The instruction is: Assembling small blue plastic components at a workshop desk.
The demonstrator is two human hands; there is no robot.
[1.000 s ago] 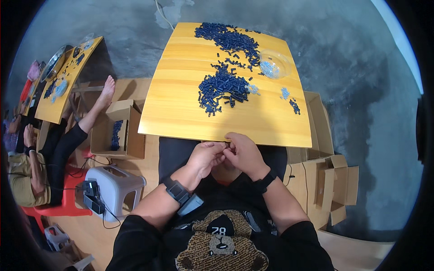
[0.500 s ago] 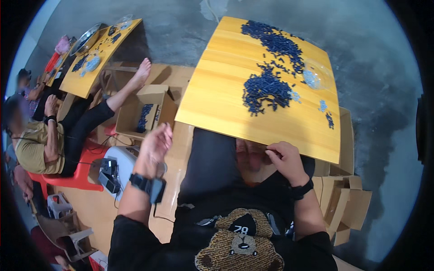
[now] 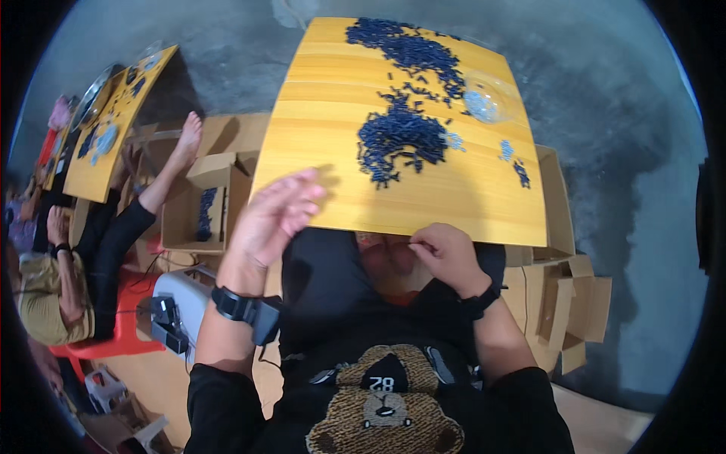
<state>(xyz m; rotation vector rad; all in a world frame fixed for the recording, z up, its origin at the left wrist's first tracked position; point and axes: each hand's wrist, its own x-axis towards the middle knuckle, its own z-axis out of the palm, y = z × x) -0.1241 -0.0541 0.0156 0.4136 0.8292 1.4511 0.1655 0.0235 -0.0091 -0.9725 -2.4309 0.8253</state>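
My left hand [image 3: 276, 216] is over the near left corner of the yellow wooden table [image 3: 302, 121], its fingers loosely spread with nothing seen in them. At the table's front edge my right hand [image 3: 448, 257] is closed, thumb and index finger pinched together. Whatever sits in that pinch is hidden or too small to name. Beyond both hands lies a heap of small dark blue plastic-looking pieces [image 3: 397, 140], with a second heap [image 3: 412, 53] farther back. Small pale blue pieces [image 3: 507, 150] lie in a little group at the right, beside a few dark blue ones [image 3: 522, 174].
A clear container [image 3: 481, 104] with pale pieces stands at the table's right. Cardboard boxes [image 3: 556, 197] are beside and below that edge. On my left, a grey stool [image 3: 178, 295] carries black devices; past it a person [image 3: 53, 295] sits on a red stool near another table [image 3: 98, 170].
My left hand has moved right and forward, from beside the table to over its corner, fingers spreading. The right hand stays pinched at the front edge. The whole view has shifted.
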